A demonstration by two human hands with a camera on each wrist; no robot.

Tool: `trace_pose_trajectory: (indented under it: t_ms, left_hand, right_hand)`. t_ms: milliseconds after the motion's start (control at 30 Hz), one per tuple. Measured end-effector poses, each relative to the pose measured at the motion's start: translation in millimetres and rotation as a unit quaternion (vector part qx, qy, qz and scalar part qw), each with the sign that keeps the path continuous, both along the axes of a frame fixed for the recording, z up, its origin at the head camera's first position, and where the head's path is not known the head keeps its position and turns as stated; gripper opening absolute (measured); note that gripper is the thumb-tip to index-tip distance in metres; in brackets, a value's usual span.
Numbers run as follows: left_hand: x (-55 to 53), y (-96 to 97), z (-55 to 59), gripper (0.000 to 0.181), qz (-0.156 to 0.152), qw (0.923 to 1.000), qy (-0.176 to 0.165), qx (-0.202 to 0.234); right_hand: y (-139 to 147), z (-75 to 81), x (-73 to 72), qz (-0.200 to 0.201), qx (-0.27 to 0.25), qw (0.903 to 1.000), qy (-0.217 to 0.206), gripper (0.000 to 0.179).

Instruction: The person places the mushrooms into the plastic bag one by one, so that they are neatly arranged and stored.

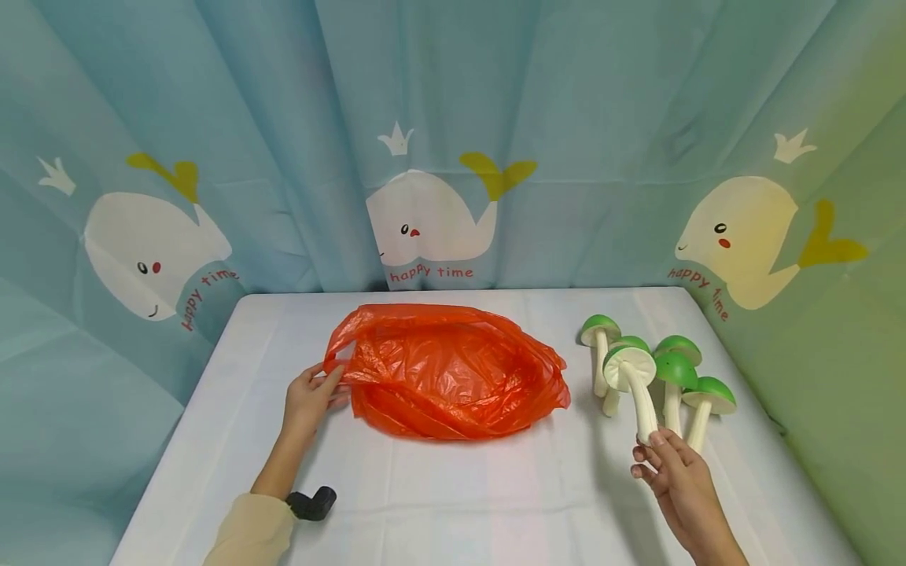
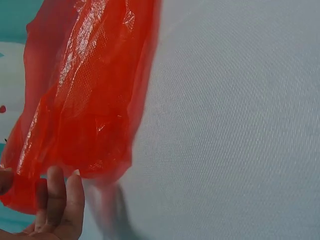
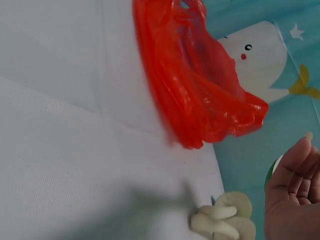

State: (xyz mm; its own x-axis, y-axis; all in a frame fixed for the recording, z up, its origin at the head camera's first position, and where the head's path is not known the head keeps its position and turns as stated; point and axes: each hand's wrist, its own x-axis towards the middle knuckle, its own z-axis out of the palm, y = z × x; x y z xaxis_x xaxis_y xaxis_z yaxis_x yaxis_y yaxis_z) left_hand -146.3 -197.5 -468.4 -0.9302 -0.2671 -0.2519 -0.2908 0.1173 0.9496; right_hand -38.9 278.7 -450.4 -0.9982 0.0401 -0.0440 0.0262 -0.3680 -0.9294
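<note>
Behind, "happy time" curtain (image 1: 580,118), mushroom (image 1: 640,399) in hand (image 1: 681,481)

Loads of bare worktop (image 1: 467,499) along the bottom middle of the head view, so an easy lane between the left hand (image 1: 311,402) and right hand (image 1: 678,478). The red bag (image 1: 453,377) hogs the center though, and the mushrooms (image 1: 675,371) crowd the right, leaving just a skinny gap between. The curtain (image 1: 602,118) closes off the top.

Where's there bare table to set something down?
Widest: table on the near side of the bag, between the left hand and right hand. Another patch lies left of the left hand. Crowded: right side, mushrooms clustered beyond the right hand.
</note>
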Motion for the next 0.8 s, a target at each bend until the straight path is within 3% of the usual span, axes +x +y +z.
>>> trace_pose_trajectory:
  t_ms: [400, 700, 800]
  left_hand:
    - [6.4, -3.9, 1.8, 0.051, -0.013, 0.9998, -0.001, 0.015]
    - [13.0, -5.2, -1.8, 0.051, -0.022, 0.9996, -0.006, 0.017]
    - [14.2, -5.4, -3.1, 0.050, -0.023, 0.9994, -0.003, 0.026]
  right_hand:
    - [-35.2, 7.7, -6.4, 0.083, -0.024, 0.9939, 0.068, 0.023]
    - [-63.2, 1.7, -11.9, 0.131, -0.003, 0.9910, 0.029, 0.014]
    - [-72.2, 1.7, -12.8, 0.148, -0.004, 0.9884, 0.034, 0.012]
